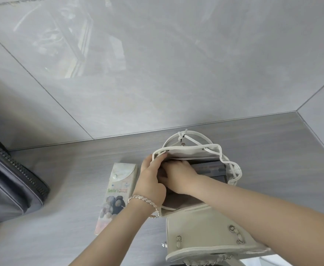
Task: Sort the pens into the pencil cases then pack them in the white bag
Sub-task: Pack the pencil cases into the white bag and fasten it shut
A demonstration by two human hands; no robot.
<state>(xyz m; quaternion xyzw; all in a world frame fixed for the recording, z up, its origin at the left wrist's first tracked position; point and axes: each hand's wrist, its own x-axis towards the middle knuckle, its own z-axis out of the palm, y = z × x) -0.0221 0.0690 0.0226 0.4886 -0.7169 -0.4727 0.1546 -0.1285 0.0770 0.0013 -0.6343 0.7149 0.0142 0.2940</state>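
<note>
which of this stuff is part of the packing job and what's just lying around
In the job: white bag, dark pencil case inside it, printed pencil case beside it, left hand, right hand.
Just lying about: grey zipped bag at the left edge.

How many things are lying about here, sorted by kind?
Bags: 2, the white bag and a dark grey bag.
Pencil cases: 2, the printed pencil case on the counter and a dark pencil case inside the white bag.
Bracelets: 1, a silver bracelet on a wrist.
Total: 5.
</note>
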